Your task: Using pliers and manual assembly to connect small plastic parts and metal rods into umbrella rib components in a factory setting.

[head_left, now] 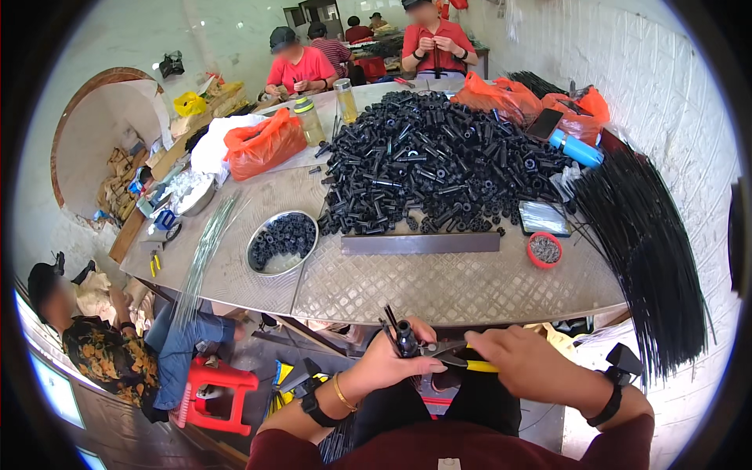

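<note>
2 closed hands — left hand (385,359) grips black tube (406,340) (upright), right hand (517,356) pliers (460,356).

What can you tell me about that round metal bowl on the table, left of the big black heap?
The shallow round silver metal bowl sits flat on the patterned metal tabletop, near its front left edge. It is partly filled with small black ring-like plastic pieces, heaped toward its far side; the near part shows bare shiny metal. No hands touch it.

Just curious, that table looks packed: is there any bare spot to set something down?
Yes: the near strip of table below the grey bar, between the metal bowl and the small red dish. Farther back, the heap of black parts crowds it.
</note>
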`<state>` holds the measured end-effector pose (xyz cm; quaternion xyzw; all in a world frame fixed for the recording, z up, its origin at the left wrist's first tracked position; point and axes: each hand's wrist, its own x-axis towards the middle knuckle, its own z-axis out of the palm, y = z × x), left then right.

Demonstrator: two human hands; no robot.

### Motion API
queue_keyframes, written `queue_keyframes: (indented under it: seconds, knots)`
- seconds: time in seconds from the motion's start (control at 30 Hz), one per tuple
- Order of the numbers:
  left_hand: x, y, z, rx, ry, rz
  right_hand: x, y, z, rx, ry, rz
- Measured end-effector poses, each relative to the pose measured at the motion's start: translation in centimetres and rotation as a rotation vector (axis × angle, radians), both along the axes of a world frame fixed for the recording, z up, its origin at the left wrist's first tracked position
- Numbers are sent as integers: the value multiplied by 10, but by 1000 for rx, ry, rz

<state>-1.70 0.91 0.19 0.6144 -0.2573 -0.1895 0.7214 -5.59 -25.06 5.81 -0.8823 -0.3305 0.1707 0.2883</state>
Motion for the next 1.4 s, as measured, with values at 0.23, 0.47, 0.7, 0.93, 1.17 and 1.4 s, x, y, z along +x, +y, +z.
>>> queue_keyframes:
  seconds: [0.23,0.47,0.7,0.93,1.17,1.4]
  knots:
    - [6,-9,7,1,-152,-180,5,-21,-9,329,961,-21]
    - [-6,-2,11,1,37,-51,-4,-5,3,-66,-372,46]
    - [8,-8,5,11,-109,-180,-3,-11,-4,308,798,-39]
    - [15,-10,-4,-159,-4,26,5,6,-14,41,-85,-17]
    - [18,-7,-18,-244,33,-89,-2,7,-42,617,1307,-104]
    - [17,-10,-16,-222,5,-169,-38,29,-103,1169,1958,183]
